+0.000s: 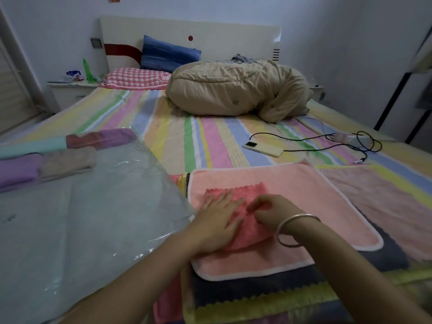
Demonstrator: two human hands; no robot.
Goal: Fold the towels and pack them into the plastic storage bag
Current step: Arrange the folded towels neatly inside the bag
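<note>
A small coral-pink towel [243, 195] with a zigzag edge lies partly folded on a larger salmon towel [304, 190] with white trim. My left hand [217, 218] presses flat on the small towel with straight fingers. My right hand [273, 211], a silver bangle on its wrist, pinches the small towel's fabric with curled fingers. Under the salmon towel lie a dark grey towel [257, 291], a yellow one [245, 307] and other coloured ones. The clear plastic storage bag [93, 218] lies to the left, with several folded towels [67, 160] seen through it at its far end.
A phone [263, 148] with a black cable [327, 136] lies on the striped bedsheet [210, 141] beyond the towels. A bundled beige duvet [238, 90] and pillows [140, 78] sit at the bed's head. A pale pink towel [374, 195] lies spread to the right.
</note>
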